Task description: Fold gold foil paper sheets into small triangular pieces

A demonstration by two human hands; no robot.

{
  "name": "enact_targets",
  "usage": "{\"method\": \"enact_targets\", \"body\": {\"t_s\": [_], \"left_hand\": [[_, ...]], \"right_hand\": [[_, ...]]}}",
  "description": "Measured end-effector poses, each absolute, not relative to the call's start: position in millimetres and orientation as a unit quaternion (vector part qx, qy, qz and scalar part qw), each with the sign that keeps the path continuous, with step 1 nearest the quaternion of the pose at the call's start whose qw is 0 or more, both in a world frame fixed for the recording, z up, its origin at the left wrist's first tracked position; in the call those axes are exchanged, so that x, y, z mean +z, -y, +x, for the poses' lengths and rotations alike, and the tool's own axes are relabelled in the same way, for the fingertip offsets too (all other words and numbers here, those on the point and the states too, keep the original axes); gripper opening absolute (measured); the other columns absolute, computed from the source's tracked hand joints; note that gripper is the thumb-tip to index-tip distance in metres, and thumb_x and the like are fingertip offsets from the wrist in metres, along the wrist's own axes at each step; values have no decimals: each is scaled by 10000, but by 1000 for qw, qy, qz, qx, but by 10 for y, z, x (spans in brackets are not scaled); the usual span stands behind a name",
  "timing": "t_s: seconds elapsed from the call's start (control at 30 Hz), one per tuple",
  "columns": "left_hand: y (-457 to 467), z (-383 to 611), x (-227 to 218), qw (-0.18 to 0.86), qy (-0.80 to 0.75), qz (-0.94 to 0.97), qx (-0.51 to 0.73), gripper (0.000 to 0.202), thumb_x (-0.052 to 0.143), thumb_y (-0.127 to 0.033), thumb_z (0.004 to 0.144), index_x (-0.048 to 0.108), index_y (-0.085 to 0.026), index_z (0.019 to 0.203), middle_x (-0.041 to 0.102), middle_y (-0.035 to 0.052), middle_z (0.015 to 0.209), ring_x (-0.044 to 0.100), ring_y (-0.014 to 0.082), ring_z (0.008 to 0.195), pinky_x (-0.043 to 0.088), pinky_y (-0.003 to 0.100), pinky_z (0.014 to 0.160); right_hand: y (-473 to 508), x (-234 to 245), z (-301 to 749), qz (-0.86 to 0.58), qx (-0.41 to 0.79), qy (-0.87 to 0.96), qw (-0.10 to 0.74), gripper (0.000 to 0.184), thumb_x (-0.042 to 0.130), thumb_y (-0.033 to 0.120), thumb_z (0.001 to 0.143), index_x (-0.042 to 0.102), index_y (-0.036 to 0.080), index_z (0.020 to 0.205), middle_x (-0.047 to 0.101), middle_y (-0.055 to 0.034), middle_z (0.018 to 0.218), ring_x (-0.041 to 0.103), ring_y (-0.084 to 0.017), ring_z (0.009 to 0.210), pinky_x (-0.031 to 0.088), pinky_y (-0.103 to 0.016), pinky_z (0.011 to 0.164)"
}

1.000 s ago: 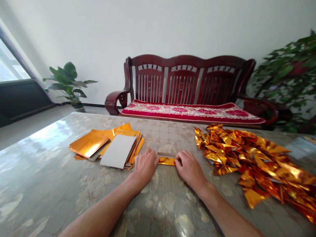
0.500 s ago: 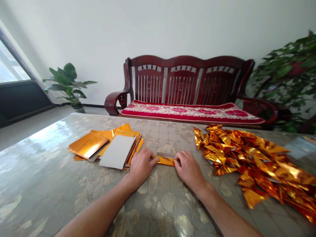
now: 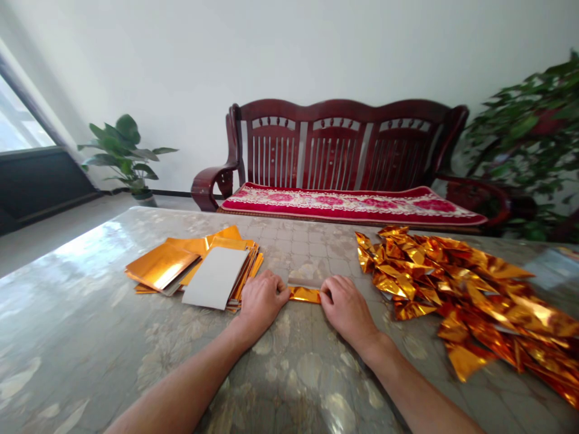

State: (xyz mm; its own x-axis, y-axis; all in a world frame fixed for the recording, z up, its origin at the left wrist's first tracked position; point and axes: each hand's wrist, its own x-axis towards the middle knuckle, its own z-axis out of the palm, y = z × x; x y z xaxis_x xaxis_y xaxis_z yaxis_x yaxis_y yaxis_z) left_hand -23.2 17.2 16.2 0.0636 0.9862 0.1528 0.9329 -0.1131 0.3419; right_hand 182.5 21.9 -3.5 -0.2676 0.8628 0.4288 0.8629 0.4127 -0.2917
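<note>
Between my hands a sheet of gold foil paper (image 3: pixel 304 294) lies on the table, its near edge folded into a shiny gold strip and a grey-white band showing behind it. My left hand (image 3: pixel 265 296) is closed on the strip's left end, thumb against the fold. At the right end, my right hand (image 3: pixel 346 304) pinches the strip with curled fingers. Just left of my left hand rests a stack of foil paper sheets (image 3: pixel 216 277), the top one with its pale side up. Folded gold foil pieces (image 3: pixel 452 271) form a heap on the right.
The table (image 3: pixel 113 355) has a glossy, patterned cover. Beyond it stands a dark red wooden bench (image 3: pixel 335 144) with a floral cushion (image 3: pixel 353 202). One potted plant (image 3: pixel 129 150) is at the left, and leafy greenery (image 3: pixel 529 138) at the right. Clear plastic (image 3: pixel 554 268) lies at the right edge.
Both hands stay at the ends of the foil strip. My left thumb and fingers have shifted slightly, and the strip's surface catches the light differently.
</note>
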Motion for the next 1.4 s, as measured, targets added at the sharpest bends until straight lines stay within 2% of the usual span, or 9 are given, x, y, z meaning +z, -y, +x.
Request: {"method": "enact_targets", "body": {"t_s": [0.17, 0.3, 0.43, 0.57, 0.77, 0.9, 1.1, 1.27, 1.4], "left_hand": [[-157, -225, 168, 66, -653, 736, 168, 163, 603, -328, 862, 654, -209, 762, 647, 7, 854, 610, 158, 829, 381, 262, 734], [-134, -221, 144, 43, -611, 765, 198, 97, 580, -285, 897, 651, -220, 883, 638, 21, 941, 601, 173, 917, 414, 270, 811], [-102, -225, 121, 29, -517, 837, 179, 195, 469, -239, 971, 655, -252, 1026, 642, 30, 1001, 583, 174, 967, 429, 280, 868], [-46, -227, 128, -10, -439, 890, 128, 202, 497, -241, 963, 626, -241, 1119, 661, 42, 1055, 577, 208, 1003, 441, 328, 886], [97, -158, 121, -50, -433, 894, 101, 279, 454, -188, 961, 583, -191, 1207, 660, 96, 1148, 570, 242, 1108, 444, 384, 932], [158, -91, 74, -65, -444, 886, 117, 330, 401, -226, 980, 573, -159, 1254, 629, 138, 1249, 540, 265, 1204, 436, 417, 980], [192, -43, 8, -65, -454, 882, 106, 447, 504, -347, 950, 515, -133, 1342, 560, 144, 1384, 491, 290, 1293, 415, 413, 1044], [267, 11, -5, -62, -469, 877, 89, 606, 524, -474, 926, 488, -76, 1382, 475, 181, 1463, 399, 323, 1384, 346, 444, 1128], [317, 46, -17, -52, -476, 874, 85, 696, 516, -548, 906, 452, -81, 1417, 414, 193, 1501, 349, 320, 1418, 315, 448, 1159]], "right_hand": [[-215, -31, 1823, -542, 0, 795, 272, 155, 518, 100, 825, 510, 219, 726, 595, -31, 800, 524, -202, 822, 362, -294, 731], [-212, -24, 1825, -543, 2, 797, 266, 156, 516, 94, 824, 512, 218, 729, 597, -32, 805, 526, -203, 826, 364, -295, 733], [-218, -27, 1830, -539, 1, 798, 270, 151, 524, 101, 822, 519, 218, 727, 600, -32, 801, 526, -203, 816, 360, -294, 718], [-224, -36, 1829, -541, -1, 796, 271, 153, 525, 107, 833, 518, 218, 728, 600, -32, 802, 529, -203, 826, 363, -294, 731], [-215, -33, 1825, -552, -3, 793, 258, 158, 518, 103, 842, 519, 216, 732, 601, -32, 810, 534, -204, 840, 368, -295, 743], [-215, -34, 1830, -549, -3, 794, 263, 158, 517, 104, 841, 520, 218, 732, 603, -33, 810, 538, -202, 837, 372, -293, 745], [-221, -48, 1838, -549, -6, 792, 266, 163, 515, 99, 840, 515, 220, 731, 600, -33, 804, 537, -201, 831, 373, -294, 745], [-224, -46, 1832, -551, -6, 792, 264, 164, 514, 96, 840, 511, 219, 730, 599, -36, 806, 537, -201, 835, 372, -293, 746], [-221, -44, 1833, -549, -3, 792, 266, 164, 512, 99, 840, 506, 220, 729, 596, -34, 804, 534, -199, 828, 373, -292, 745]]}}
